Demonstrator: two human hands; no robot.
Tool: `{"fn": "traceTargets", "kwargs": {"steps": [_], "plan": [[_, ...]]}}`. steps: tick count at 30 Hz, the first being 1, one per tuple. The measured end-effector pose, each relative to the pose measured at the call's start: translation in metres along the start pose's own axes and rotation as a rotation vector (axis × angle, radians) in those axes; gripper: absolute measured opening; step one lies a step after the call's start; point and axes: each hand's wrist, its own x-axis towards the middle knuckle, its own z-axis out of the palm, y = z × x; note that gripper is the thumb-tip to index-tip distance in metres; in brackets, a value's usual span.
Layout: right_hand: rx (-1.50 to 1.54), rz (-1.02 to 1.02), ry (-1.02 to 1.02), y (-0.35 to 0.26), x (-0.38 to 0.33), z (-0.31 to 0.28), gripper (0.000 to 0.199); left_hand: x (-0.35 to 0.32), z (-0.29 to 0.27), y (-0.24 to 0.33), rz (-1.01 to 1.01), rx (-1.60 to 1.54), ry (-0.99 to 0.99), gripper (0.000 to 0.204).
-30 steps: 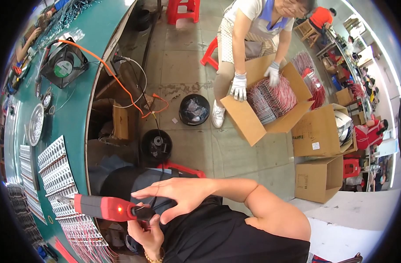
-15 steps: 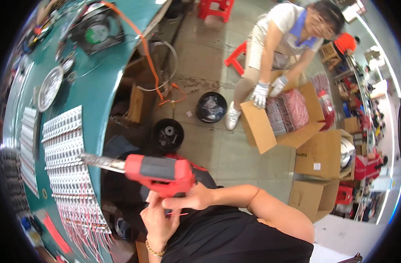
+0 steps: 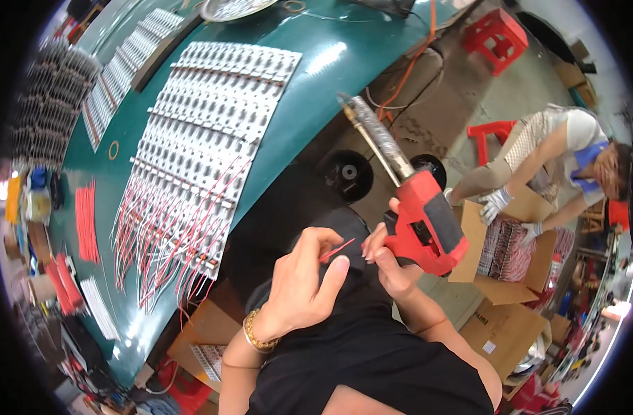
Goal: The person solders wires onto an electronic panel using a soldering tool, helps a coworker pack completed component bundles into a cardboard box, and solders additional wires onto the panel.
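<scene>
Head: red tool (image 3: 427, 199) held; box (image 3: 504, 288) contains wires (image 3: 499, 250).

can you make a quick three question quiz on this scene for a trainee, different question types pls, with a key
1. Which hand holds the gun-shaped tool?
2. True or false: on the green table, the bundle of red wires lies to the picture's left of the wired white panels.
3. Fill in the blank: the left hand pinches a thin ____ strand.

Key:
1. The right hand.
2. True.
3. Red.
</scene>
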Motion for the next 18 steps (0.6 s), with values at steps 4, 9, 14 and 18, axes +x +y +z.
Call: {"fn": "traceTargets", "kwargs": {"steps": [4,9,14,18], "plan": [[-0.050,0.029,-0.007,-0.013,0.006,0.013,0.037,-0.002,-0.001,-0.003,-0.031,-0.046,0.005,0.005],[-0.092,0.079,-0.080,-0.016,0.012,0.021,0.006,-0.003,0.002,-0.008,0.060,-0.001,0.071,0.004],[-0.110,0.079,-0.095,-0.020,0.017,0.025,0.008,-0.005,-0.005,-0.004,-0.098,-0.208,-0.066,0.006],[-0.145,0.073,-0.126,-0.018,0.018,0.023,0.010,-0.006,-0.006,-0.011,-0.070,-0.267,-0.055,0.008]]}}
